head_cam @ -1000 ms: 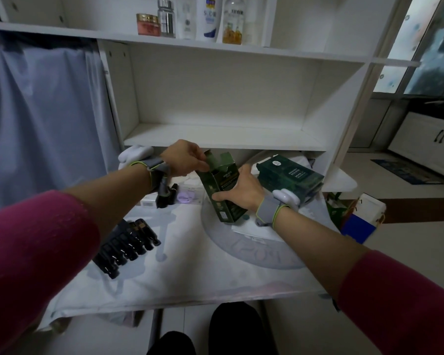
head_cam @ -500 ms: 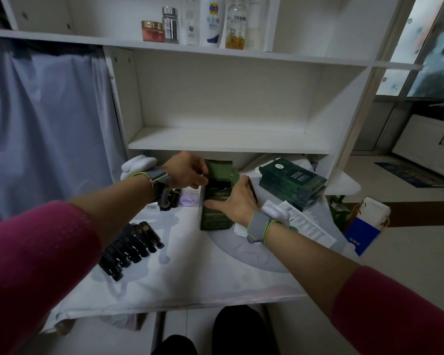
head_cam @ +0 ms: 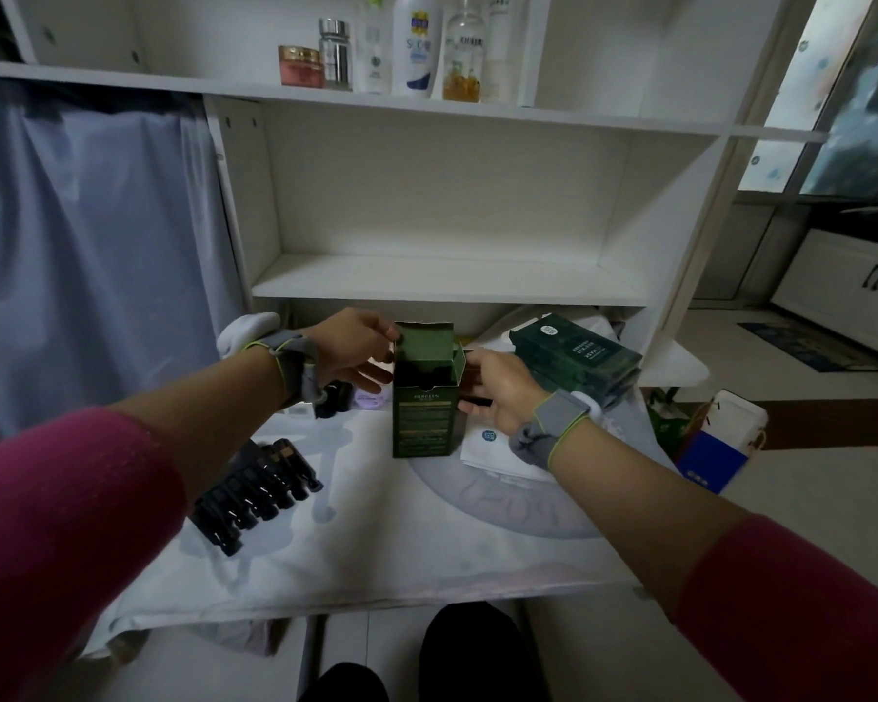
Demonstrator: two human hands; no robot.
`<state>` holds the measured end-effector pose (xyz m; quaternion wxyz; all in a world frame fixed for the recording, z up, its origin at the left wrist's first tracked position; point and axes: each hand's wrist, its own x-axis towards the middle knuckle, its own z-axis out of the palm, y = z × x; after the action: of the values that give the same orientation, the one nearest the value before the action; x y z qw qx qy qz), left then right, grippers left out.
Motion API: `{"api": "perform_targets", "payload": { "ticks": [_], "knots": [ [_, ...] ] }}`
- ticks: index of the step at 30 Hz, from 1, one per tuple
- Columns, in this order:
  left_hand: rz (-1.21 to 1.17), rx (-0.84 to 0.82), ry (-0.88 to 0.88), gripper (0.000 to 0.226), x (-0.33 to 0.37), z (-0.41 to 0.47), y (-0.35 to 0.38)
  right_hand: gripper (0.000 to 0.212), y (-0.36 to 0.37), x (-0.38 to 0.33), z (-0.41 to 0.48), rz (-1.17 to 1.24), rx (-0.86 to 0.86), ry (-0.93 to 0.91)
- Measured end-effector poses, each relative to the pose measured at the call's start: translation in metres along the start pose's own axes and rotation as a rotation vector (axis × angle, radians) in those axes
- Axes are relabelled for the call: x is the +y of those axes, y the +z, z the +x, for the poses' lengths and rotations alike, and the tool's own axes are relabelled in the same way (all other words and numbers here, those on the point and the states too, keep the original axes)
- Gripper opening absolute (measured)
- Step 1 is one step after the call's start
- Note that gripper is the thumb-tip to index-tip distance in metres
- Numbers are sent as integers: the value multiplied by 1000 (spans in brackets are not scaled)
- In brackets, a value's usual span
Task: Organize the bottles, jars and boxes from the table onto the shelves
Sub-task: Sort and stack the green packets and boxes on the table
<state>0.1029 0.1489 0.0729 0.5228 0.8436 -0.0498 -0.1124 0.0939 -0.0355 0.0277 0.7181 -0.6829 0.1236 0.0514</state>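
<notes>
**Green box upright on the table, both hands on it**

So the box (head_cam: 423,415) is standing up on the table (head_cam: 376,539), towards the back edge, right under the shelf (head_cam: 447,281). Its top flap (head_cam: 424,342) is open and sticking straight up.

The left hand (head_cam: 353,349) is up at the left corner of that flap. Its fingertips are curled onto the edge and the thumb sits lower, beside the box's left side. It looks like a light pinch on the flap, not a full grab. The right hand (head_cam: 503,387) is wrapped round the box's right side, thumb on the front face and fingers going behind where I can't see them.

Other stuff on the table:
- a stack (head_cam: 579,357) of flat dark green boxes just right of the right hand, lying down
- a row of dark vials (head_cam: 254,494) lying side by side near the left forearm, well apart from the box
- a white leaflet (head_cam: 492,448) under the right wrist, touching the box's bottom right corner or close to it, hard to tell
- a small purple pot (head_cam: 371,397) behind the left hand

On the top shelf (head_cam: 579,119) there's a pink jar (head_cam: 301,65) and a line of bottles (head_cam: 416,43) standing next to it.

A blue bag (head_cam: 715,443) sits on the floor off to the right, and a grey curtain (head_cam: 87,245) hangs on the left.
</notes>
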Motion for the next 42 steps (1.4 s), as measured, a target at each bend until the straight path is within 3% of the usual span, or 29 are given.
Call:
{"api": "perform_targets", "payload": {
  "ticks": [7,11,14,20,24,34,42],
  "knots": [
    [22,75,-11,11,-6,5,8,13,0,3,8,-63,-60,-58],
    [47,100,-29,44,-8,4,14,14,4,6,14,-149,-61,-137],
    [43,113,-10,52,-11,4,16,23,7,9,16,-193,-51,-202],
    [148,80,165,35,-14,2,16,22,6,16,20,-339,26,-349],
    [83,41,184,25,-15,-1,15,21,4,13,15,-371,69,-426],
    [225,72,256,34,-20,-11,17,37,-2,8,-6,-187,-111,-383],
    [246,85,312,33,-28,-6,22,17,-3,12,-9,-240,-83,-471]
  ]
}}
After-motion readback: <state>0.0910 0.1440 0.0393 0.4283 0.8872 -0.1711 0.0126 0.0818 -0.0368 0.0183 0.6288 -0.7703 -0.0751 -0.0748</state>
